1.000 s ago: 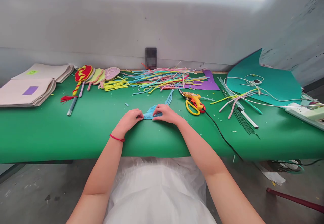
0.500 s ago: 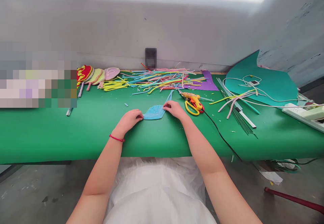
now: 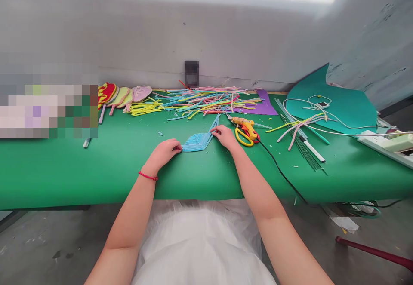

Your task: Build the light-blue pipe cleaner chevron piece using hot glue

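Note:
A flat, leaf-shaped piece of blue pipe cleaners (image 3: 196,142) lies on the green table in front of me, its strips set close together in slanting rows. Loose strip ends (image 3: 215,122) run from its right side up and away from me. My left hand (image 3: 165,151) is closed, with thumb and fingers pinching the piece's left tip. At the right edge my right hand (image 3: 225,137) pinches the strips between thumb and fingertips. Exactly which strips it grips is too small to tell.
Behind lies a heap of coloured pipe cleaners (image 3: 206,102). A yellow glue gun (image 3: 248,127) rests over yellow-handled scissors (image 3: 242,139), right of my hand. Further right are thin wires (image 3: 308,158) and a power strip (image 3: 371,139). Round decorated pieces (image 3: 142,92) lie back left.
My right hand has shifted slightly right and away from me, spreading the strips at the piece's right side. The left hand stays at the left tip.

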